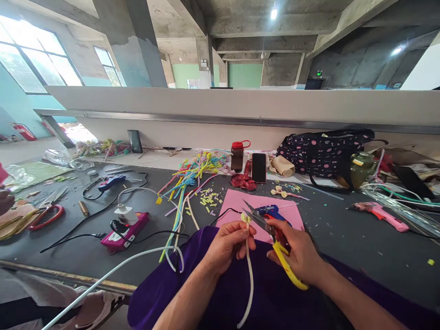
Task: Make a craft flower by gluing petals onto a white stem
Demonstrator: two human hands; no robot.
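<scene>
My left hand [225,245] pinches a cream-coloured cord stem [250,279] just below its top end. At that end sits a small pale-yellow flower-like tuft [245,217], and the stem's tail hangs down over my purple-covered lap. In my right hand [300,252] is a pair of scissors [285,266] with yellow handles. Their blades are slightly parted and point up and left, close beside the tuft; whether they touch it I cannot tell. Behind them, a blue glue gun [270,211] lies on a pink sheet [231,200], partly hidden by the scissors and my right hand.
Colourful cords [187,181] and small cut bits [209,198] lie left of the sheet. A purple power strip [129,233] trails cables. A pink glue gun [385,216] lies right; red-handled scissors [48,216] and another person's hand [5,200] are far left. A phone [259,167] stands behind.
</scene>
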